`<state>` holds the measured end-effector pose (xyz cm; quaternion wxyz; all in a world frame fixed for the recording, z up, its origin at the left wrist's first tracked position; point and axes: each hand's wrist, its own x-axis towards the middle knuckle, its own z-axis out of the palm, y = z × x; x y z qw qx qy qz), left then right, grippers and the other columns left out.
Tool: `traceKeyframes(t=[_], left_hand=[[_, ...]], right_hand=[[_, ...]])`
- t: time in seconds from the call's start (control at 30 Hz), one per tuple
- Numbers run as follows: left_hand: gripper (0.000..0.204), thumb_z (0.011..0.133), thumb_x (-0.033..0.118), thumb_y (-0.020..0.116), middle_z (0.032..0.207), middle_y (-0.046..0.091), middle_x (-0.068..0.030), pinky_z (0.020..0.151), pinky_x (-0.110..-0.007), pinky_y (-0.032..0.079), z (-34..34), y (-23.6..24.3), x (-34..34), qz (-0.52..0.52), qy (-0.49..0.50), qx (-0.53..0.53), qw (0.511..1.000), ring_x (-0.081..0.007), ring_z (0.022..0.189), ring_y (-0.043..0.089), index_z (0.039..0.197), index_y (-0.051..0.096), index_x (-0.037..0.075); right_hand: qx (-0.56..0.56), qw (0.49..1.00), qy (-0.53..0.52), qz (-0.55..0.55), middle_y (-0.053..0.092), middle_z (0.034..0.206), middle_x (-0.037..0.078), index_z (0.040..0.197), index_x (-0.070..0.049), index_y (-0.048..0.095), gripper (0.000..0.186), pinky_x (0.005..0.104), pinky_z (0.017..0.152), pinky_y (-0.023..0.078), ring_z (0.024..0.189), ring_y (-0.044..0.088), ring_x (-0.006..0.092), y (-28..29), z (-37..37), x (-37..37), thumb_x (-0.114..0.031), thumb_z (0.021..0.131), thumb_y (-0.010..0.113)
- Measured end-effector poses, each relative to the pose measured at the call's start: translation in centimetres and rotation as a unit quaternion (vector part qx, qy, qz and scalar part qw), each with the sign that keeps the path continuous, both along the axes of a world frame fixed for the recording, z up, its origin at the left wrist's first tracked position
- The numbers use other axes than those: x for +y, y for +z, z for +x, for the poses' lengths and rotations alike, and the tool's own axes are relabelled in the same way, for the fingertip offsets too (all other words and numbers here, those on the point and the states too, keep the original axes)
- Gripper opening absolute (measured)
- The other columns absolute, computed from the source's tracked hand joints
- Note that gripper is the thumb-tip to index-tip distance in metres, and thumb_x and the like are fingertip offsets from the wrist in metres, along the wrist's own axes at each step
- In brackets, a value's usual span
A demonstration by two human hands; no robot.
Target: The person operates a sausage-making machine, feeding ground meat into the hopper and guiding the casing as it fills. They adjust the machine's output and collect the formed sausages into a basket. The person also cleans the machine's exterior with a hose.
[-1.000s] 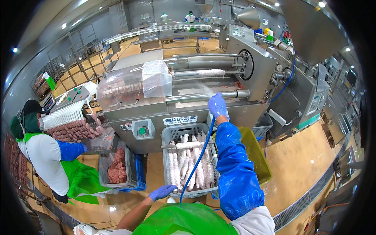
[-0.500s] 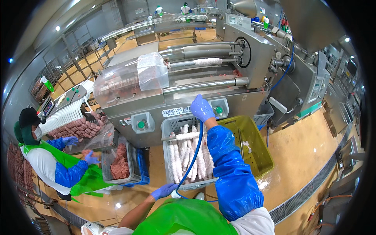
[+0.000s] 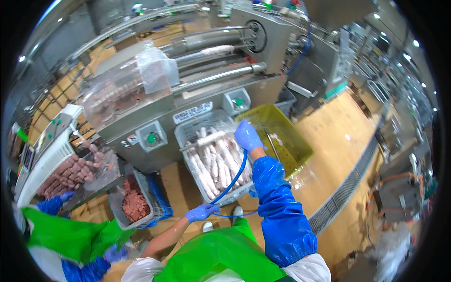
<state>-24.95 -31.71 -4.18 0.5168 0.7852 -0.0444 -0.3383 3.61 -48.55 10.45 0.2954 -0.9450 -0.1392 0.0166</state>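
Mid-frame, a right hand (image 3: 247, 135) in a pale blue glove and glossy royal-blue sleeve; lower centre, a left hand (image 3: 201, 212) gloved the same pale blue. A thin blue hose (image 3: 231, 181) links them. A bright green apron (image 3: 221, 256) fills the bottom. A grey mesh crate (image 3: 188, 136) holds whitish tubes (image 3: 213, 162). Right of centre, a yellow-green tub (image 3: 286, 141). The machine (image 3: 188, 94) is silver-grey, the floor (image 3: 338, 141) tan.

- The blue hose (image 3: 232, 177) ran in a slack curve from beside the grey crate up to the yellow one, thin and flexible, gripped at both ends.
- The yellow crate (image 3: 296, 141) stood tilted on the floor against the machine, open side up, apparently wet with spray.
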Motion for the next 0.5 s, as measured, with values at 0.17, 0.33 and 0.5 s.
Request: traceKeyframes(t=[0.17, 0.33, 0.5], left_hand=[[0.047, 0.094, 0.041, 0.039, 0.101, 0.064, -0.0082, 0.088, -0.031, 0.043, -2.5, 0.6, -0.2, 0.004, -0.211, 0.086, 0.974, -0.0178, 0.096, 0.058, 0.104, 0.063, 0.002], [0.043, 0.094, 0.039, 0.041, 0.104, 0.063, -0.0063, 0.088, -0.031, 0.044, -4.3, 2.1, -0.6, -0.156, -0.314, 0.338, 0.873, -0.0150, 0.095, 0.058, 0.105, 0.062, 0.004], [0.041, 0.093, 0.036, 0.041, 0.103, 0.063, -0.0085, 0.086, -0.030, 0.046, -3.7, 5.6, -6.7, -0.234, -0.314, 0.285, 0.875, -0.0160, 0.093, 0.060, 0.107, 0.061, 0.002]], right_hand=[[-0.068, 0.962, 0.150, -0.217, 0.060, 0.101, 0.023, 0.088, 0.004, 0.059, 0.024, 0.0429, 0.078, 0.046, 0.091, 0.058, 0.0374, -8.5, -8.6, -8.3, -0.013, 0.078, 0.046], [0.238, 0.963, -0.110, 0.069, 0.063, 0.094, 0.018, 0.101, 0.002, 0.060, 0.030, 0.0358, 0.078, 0.049, 0.088, 0.062, 0.0268, -1.7, -20.5, -8.2, -0.013, 0.081, 0.045], [0.206, 0.973, -0.084, 0.052, 0.063, 0.087, 0.013, 0.107, -0.002, 0.058, 0.030, 0.0307, 0.068, 0.049, 0.078, 0.061, 0.0192, -7.4, -31.4, -15.7, -0.013, 0.082, 0.046]])
